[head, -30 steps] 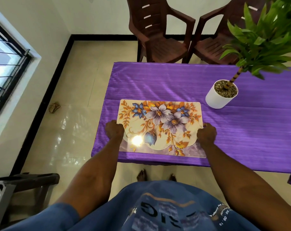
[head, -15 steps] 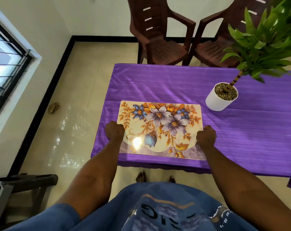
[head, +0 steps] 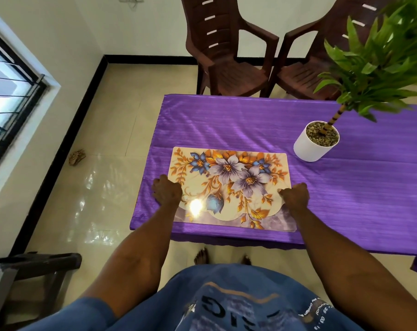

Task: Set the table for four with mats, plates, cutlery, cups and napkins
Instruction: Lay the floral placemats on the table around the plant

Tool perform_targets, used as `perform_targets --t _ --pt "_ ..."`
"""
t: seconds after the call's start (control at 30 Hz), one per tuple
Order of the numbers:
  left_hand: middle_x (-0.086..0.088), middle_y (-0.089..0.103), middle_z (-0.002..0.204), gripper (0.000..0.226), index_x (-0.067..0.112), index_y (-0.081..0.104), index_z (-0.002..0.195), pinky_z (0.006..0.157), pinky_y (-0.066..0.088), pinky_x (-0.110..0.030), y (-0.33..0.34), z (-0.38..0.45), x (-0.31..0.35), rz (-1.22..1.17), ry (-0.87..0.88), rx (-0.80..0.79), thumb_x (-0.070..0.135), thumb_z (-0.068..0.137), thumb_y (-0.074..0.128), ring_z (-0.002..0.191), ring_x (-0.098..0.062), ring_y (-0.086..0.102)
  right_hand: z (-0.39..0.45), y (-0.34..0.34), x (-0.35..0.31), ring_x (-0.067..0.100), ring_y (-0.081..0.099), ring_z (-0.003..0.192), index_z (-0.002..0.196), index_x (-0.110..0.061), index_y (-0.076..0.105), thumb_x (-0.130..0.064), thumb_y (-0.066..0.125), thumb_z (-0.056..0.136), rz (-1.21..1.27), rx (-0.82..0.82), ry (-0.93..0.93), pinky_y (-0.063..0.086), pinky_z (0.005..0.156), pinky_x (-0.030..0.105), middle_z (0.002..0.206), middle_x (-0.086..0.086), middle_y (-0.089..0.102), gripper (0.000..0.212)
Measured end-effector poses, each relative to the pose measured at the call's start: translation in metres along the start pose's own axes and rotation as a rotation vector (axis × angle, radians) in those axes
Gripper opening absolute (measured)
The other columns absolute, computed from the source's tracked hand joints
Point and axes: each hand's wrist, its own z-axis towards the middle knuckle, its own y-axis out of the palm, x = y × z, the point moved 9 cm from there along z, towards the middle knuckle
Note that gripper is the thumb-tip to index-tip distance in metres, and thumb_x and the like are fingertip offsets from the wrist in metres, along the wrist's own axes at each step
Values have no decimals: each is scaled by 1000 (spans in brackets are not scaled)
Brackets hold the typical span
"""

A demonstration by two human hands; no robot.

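Note:
A floral place mat [head: 231, 185] with blue, lilac and orange flowers lies flat on the purple tablecloth [head: 226, 120], near the table's front left corner. My left hand [head: 167, 191] is curled at the mat's left edge, fingers closed on it. My right hand [head: 296, 194] is curled at the mat's right edge in the same way. No plates, cutlery, cups or napkins are in view.
A potted plant in a white pot [head: 315, 142] stands on the table right of the mat, its leaves overhanging. Two brown plastic chairs [head: 229, 51] sit at the far side. A dark stool [head: 35, 266] stands on the floor at lower left.
Both hands stay at the mat's side edges. The mat has barely shifted on the cloth.

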Motion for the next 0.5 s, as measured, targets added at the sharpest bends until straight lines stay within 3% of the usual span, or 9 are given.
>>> perform_targets --t 0.2,0.27,0.4,0.5 --pt "-18 45 140 60 11 44 133 110 33 -50 -3 -3 1 99 -1 -4 40 87 69 132 -37 41 -8 -5 -15 37 62 102 100 -3 55 -11 77 81 66 -58 -111 38 64 26 111 19 64 30" --pt "-20 41 142 60 10 41 135 111 30 -50 -4 -6 6 118 9 1 36 88 69 135 -38 37 -11 -5 -23 35 60 103 103 -1 56 -9 73 83 72 -97 -172 36 61 26 110 18 64 27" --pt "-21 36 143 63 11 37 137 112 26 -52 -5 -8 16 104 46 1 28 85 70 136 -40 31 -15 -8 -28 27 60 102 121 -4 59 -4 68 85 221 -170 -205 42 75 29 115 11 64 37" --pt "-20 34 147 71 11 35 141 115 22 -52 -1 -8 20 14 80 2 33 83 71 139 -38 28 -14 -14 -18 22 62 79 123 -10 61 0 66 86 403 -237 -109 46 53 22 106 10 66 39"
